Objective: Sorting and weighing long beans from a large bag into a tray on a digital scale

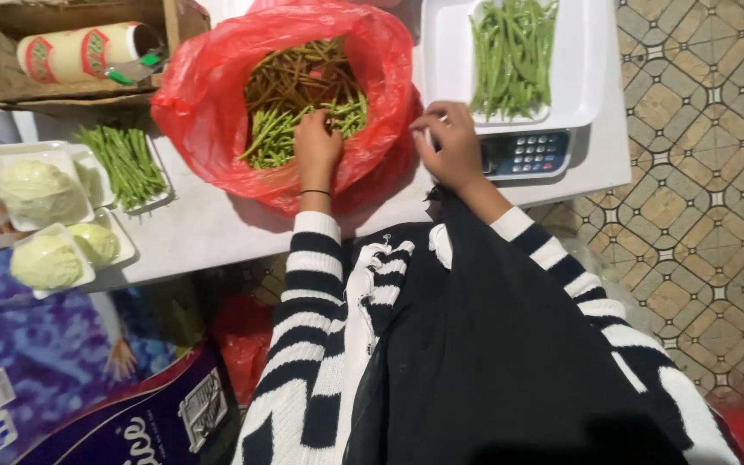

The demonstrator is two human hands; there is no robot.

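Observation:
A red plastic bag [208,95] lies open on the white table [217,228], full of green beans [303,82]. My left hand [316,146] reaches into the bag's mouth, fingers curled among the beans; whether it grips any I cannot tell. My right hand [449,142] rests at the front edge of a white scale tray [579,77], touching it, fingers bent. A heap of green beans [514,52] lies on that tray, over a digital scale [527,155] with a keypad.
At left stand white foam trays: one with green beans [122,164], others with wrapped cabbages [40,194]. A cardboard box [10,77] holds a roll of film [79,52]. Tiled floor [699,172] lies right; a purple carton [131,422] sits below.

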